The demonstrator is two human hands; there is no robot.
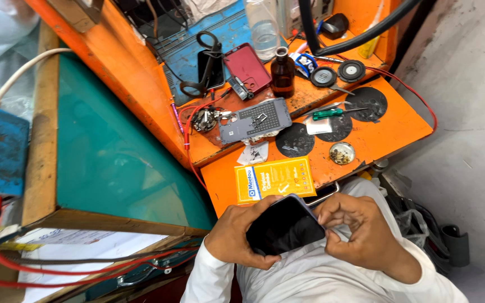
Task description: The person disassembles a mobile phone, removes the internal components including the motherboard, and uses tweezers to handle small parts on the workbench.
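The left hand point(237, 235) cradled a dark-screened smartphone point(284, 226) while the right hand's point(360, 230) fingers point(332, 216) pinched at its edge, seemingly working it there; next called for steady, careful prying.

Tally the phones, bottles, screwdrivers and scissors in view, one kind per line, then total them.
Phones: 3, the dark one in the hands, the red one and the black one under the scissors
Bottles: 2, brown glass and clear plastic
Screwdrivers: 1, green handle
Scissors: 1
Total: 7
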